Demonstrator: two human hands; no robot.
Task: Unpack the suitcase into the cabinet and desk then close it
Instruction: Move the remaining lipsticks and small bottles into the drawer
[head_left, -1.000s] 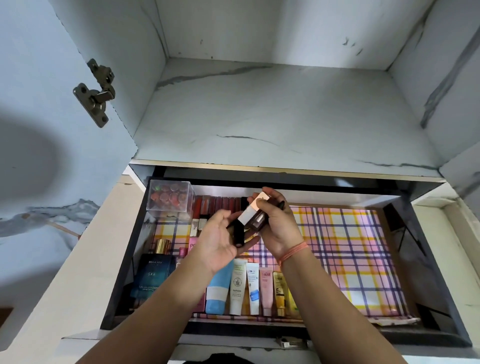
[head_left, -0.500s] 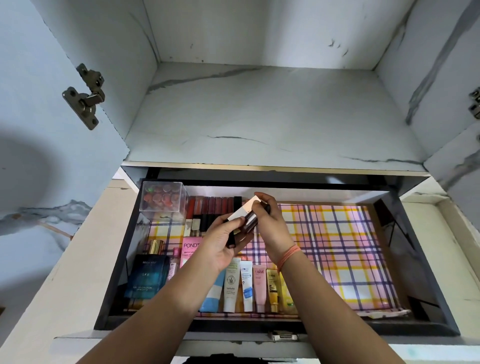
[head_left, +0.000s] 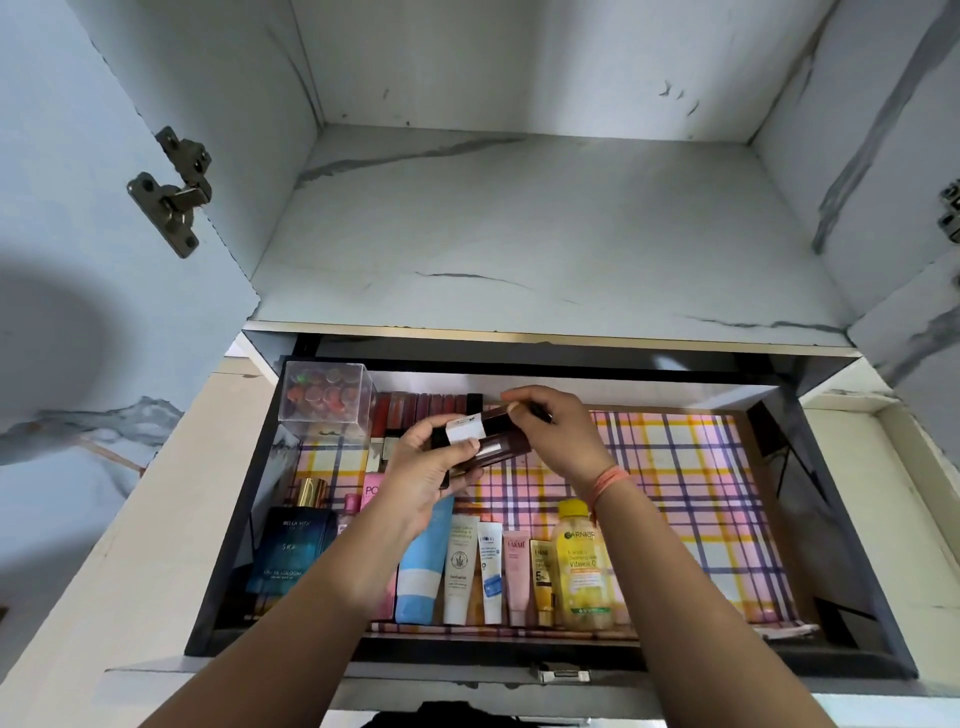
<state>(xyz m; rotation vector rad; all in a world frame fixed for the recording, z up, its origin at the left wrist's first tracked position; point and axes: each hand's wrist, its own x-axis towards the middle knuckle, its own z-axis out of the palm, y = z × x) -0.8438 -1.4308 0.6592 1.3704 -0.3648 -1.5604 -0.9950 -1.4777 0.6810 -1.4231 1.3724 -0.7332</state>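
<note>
Over the open drawer both my hands hold a small bundle of dark lipstick tubes, one with a white label. My left hand grips the bundle from below and the left. My right hand pinches the bundle's far end from above. Behind the hands a row of dark red lipsticks lines the drawer's back wall. The suitcase is out of view.
A clear box of lipsticks stands in the drawer's back left corner. A blue cologne bottle, several tubes and a yellow Garnier bottle line the front. The checked liner is bare on the right. The cabinet shelf above holds nothing.
Both hands with the lipstick bundle have sunk a little toward the drawer's back row, and the bundle now lies flatter. The camera has tilted, showing more of the drawer's front.
</note>
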